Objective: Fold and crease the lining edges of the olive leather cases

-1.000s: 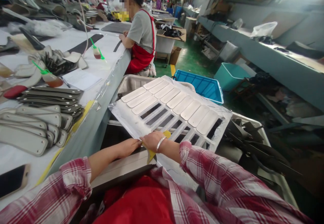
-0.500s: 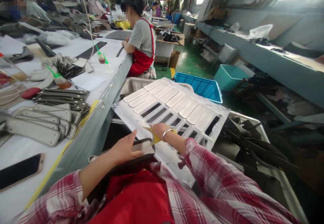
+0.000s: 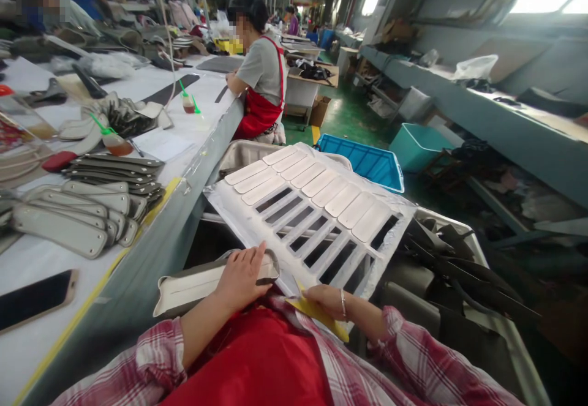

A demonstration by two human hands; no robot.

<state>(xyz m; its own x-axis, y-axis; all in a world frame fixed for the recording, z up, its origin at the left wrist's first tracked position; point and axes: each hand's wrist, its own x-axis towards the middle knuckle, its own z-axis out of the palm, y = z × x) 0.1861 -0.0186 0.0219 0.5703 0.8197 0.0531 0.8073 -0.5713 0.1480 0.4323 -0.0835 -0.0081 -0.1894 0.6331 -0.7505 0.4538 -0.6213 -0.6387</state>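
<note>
My left hand [image 3: 242,276] lies flat on a grey leather strap piece [image 3: 193,285] with a pale inner face, holding it on my lap. My right hand [image 3: 328,300] grips a yellow scraper [image 3: 316,315] just below the near edge of a white slotted sheet [image 3: 257,222]. Several pale oblong strips [image 3: 321,185] lie in a row on the sheet's far half; the near slots are open and dark.
A long white table [image 3: 151,146] on my left carries stacked grey straps [image 3: 68,222], a phone [image 3: 32,299] and glue bottles [image 3: 113,139]. A seated person in a red apron [image 3: 260,87] works further along. Blue crates [image 3: 362,158] and dark scraps [image 3: 454,259] lie to the right.
My right hand has drawn back with the yellow scraper from the sheet toward my lap. My left hand has slid the grey strap piece out to the left, so more of it shows.
</note>
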